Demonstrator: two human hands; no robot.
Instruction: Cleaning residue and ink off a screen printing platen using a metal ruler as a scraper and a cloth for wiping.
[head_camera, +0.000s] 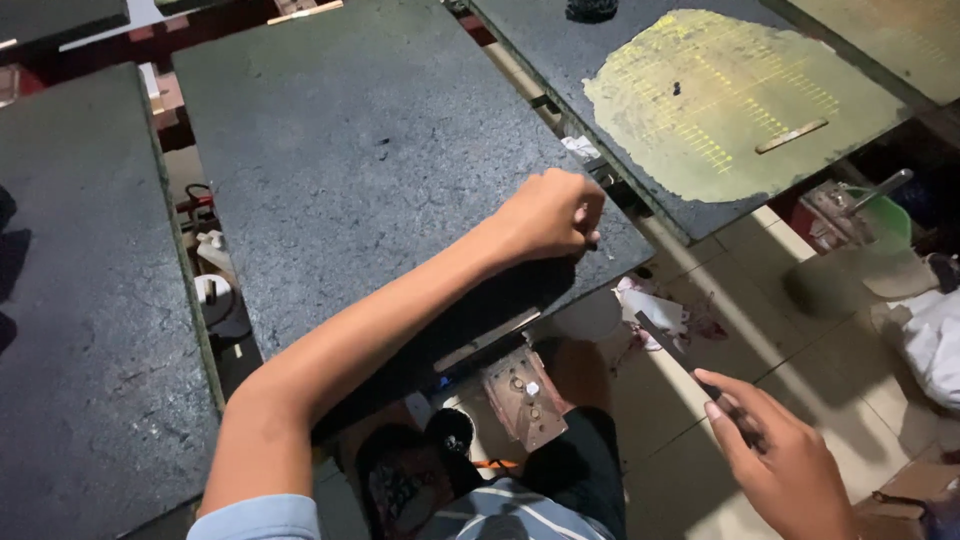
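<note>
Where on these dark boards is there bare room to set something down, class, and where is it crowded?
The middle board is bare from its far edge down to the left hand, fisted at its near right corner. The left board is also bare. The right board is crowded: yellow paint patch, wooden stick. The right hand holds a dark blade over cluttered floor.

Floor (690, 420): pale square tiles, stained, with dark grout lines.
Boards: dark, rough-surfaced flat pallets, side by side with gaps between; left board (80, 330), further board (640, 60) at upper right.
Patch (730, 95): yellow-green smear on the upper-right board (a thin pale stick lies on it).
Litter (655, 310): crumpled white and pink scraps on the tiles.
Cloth (935, 340): white, at right edge.
Light: dim, bright from upper right.
</note>
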